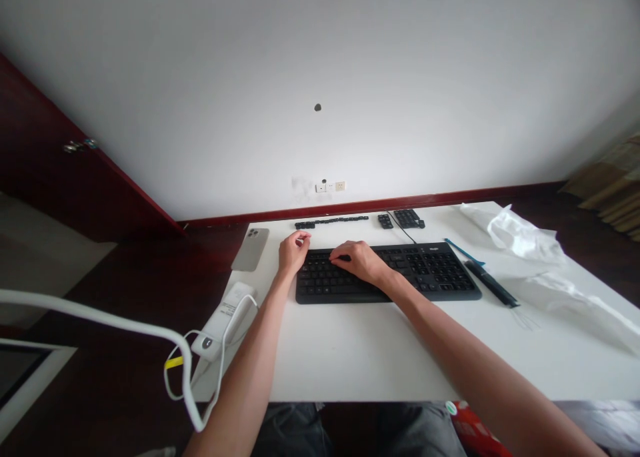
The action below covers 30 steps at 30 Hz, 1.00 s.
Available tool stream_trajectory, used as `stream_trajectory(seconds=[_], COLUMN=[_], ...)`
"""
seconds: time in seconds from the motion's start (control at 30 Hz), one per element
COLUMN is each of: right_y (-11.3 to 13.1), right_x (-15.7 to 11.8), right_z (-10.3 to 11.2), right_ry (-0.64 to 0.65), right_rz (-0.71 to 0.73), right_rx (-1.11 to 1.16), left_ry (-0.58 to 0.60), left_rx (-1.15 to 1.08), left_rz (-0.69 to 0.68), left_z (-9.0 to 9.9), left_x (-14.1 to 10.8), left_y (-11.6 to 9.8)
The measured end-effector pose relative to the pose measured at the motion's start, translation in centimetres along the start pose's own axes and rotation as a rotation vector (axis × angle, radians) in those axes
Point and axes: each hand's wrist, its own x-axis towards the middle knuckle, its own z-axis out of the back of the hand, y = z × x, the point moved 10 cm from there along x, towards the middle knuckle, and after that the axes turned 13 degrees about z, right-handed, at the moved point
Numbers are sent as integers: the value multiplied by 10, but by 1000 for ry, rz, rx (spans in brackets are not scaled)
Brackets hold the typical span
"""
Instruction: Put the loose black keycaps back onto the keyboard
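Observation:
A black keyboard (350, 289) lies on the white table, with bare sockets showing on its right side. Over its upper left part is my right hand (359, 259), fingers bent and pressed together at the keys; whatever sits under the fingertips is hidden. My left hand (294, 251) hovers at the keyboard's upper left corner, thumb and fingers pinched, and anything between them is too small to make out. Behind the keyboard stretches a row of loose black keycaps (342, 220). Two more groups sit farther right, a small keycap cluster (385, 221) and a larger keycap block (409, 219).
A phone (251, 250) and a white power strip (227, 313) with looping cable lie along the table's left edge. To the right are a blue strip (465, 251), a black brush-like tool (493, 285) with thin wires, and crumpled white plastic (520, 233). A wall stands behind.

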Motion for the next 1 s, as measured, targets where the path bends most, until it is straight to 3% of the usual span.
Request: stream_trajectory(seconds=[0.2, 1.0], right_y=[-5, 9], right_x=[-3, 4], right_z=[1, 0], right_ry=[-53, 51], right_rz=[-61, -30], right_rx=[61, -51], left_ry=[-3, 3], left_rx=[10, 20], left_rz=[31, 56], left_z=[0, 0], left_x=[1, 1], left_y=[3, 4])
